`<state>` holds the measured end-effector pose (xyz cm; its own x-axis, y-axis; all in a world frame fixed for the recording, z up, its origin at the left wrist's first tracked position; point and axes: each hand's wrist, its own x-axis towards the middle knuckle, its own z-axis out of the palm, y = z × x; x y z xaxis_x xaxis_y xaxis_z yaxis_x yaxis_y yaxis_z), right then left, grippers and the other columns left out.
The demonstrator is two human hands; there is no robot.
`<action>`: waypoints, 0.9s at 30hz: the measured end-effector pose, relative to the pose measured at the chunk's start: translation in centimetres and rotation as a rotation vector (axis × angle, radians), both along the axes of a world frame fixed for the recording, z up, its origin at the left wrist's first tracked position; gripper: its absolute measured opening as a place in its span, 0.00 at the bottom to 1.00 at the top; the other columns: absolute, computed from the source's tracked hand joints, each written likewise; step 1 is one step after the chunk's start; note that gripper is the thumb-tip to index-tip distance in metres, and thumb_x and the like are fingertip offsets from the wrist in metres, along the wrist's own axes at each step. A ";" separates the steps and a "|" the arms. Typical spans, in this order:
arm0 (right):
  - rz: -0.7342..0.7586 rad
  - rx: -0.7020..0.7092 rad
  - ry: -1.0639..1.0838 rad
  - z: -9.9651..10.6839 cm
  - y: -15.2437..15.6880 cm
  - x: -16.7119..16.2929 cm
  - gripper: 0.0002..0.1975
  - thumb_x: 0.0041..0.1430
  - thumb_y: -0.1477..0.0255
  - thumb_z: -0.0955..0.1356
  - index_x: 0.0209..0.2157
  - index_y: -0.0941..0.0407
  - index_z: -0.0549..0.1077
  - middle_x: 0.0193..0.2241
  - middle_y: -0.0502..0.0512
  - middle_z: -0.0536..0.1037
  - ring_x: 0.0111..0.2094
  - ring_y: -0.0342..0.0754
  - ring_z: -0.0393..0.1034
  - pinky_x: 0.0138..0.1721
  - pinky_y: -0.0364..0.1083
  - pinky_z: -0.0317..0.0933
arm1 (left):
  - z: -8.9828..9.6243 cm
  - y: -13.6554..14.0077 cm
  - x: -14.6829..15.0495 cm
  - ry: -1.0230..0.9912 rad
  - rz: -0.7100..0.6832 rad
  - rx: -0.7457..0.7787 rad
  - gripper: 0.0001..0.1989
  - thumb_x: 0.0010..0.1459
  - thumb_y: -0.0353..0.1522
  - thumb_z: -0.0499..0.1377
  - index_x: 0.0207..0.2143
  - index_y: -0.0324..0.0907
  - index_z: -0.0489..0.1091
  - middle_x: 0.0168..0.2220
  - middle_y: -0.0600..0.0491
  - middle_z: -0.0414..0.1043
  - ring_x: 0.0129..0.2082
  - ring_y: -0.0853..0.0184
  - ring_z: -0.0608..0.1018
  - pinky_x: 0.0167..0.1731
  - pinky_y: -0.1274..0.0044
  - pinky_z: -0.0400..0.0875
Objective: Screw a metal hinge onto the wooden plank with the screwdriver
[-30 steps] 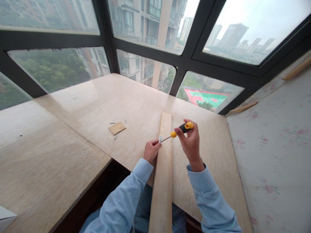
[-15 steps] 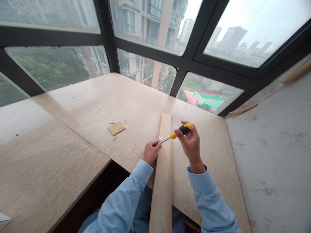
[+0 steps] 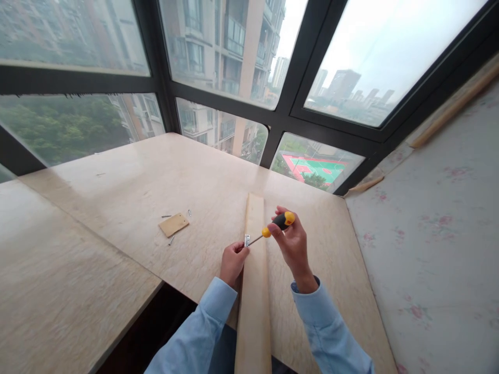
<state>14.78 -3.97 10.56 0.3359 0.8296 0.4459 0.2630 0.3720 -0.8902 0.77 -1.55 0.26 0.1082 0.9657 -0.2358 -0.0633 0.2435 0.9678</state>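
A yellow-and-black screwdriver is in my right hand, its fingers closed around the handle. Its shaft slants down to the left, and the tip meets a small silver metal bracket at the left edge of a long wooden board. My left hand is closed in a pinch at the bracket's lower end, against the board's side. Those fingertips partly cover the bracket, and any screw at the driver's tip is too small to make out.
On the stone-look countertop, left of the board, lies a small wooden plate with holes, several screws around it. Dark-framed windows close off the back, and a flowered wall the right. A dark gap opens at front left.
The head view has shifted, so everything sits lower and farther left. Both hands keep their hold, with the screwdriver's tip still at the bracket; the right fingers have shifted slightly on the handle.
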 end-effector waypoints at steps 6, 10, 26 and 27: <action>0.001 0.027 0.191 -0.4 0.1 -0.1 0.26 0.54 0.65 0.74 0.53 0.53 0.67 0.46 0.59 0.77 0.47 0.54 0.75 0.50 0.57 0.71 | 0.2 0.0 0.0 -0.051 0.002 -0.040 0.15 0.43 0.36 0.63 0.32 0.35 0.79 0.30 0.50 0.78 0.29 0.64 0.75 0.31 0.76 0.66; 0.116 0.065 0.130 -0.1 -0.1 -0.1 0.22 0.61 0.63 0.68 0.55 0.52 0.66 0.56 0.62 0.72 0.59 0.55 0.66 0.60 0.59 0.61 | 0.6 -0.1 -0.1 -0.038 0.013 -0.043 0.16 0.42 0.36 0.63 0.33 0.35 0.79 0.30 0.50 0.79 0.31 0.63 0.77 0.32 0.75 0.68; 0.133 0.069 0.120 0.7 -0.1 0.2 0.22 0.58 0.62 0.70 0.52 0.53 0.69 0.55 0.61 0.72 0.57 0.54 0.67 0.59 0.57 0.63 | 0.5 -0.1 0.0 -0.065 0.003 -0.071 0.16 0.42 0.36 0.64 0.33 0.34 0.78 0.28 0.49 0.79 0.29 0.62 0.77 0.31 0.74 0.70; 0.088 0.060 0.092 0.6 -0.1 0.2 0.23 0.56 0.62 0.72 0.52 0.53 0.69 0.53 0.60 0.72 0.55 0.53 0.68 0.57 0.56 0.64 | 0.5 -0.1 0.0 -0.068 0.005 -0.070 0.17 0.42 0.36 0.65 0.34 0.34 0.78 0.28 0.49 0.79 0.29 0.62 0.77 0.31 0.74 0.70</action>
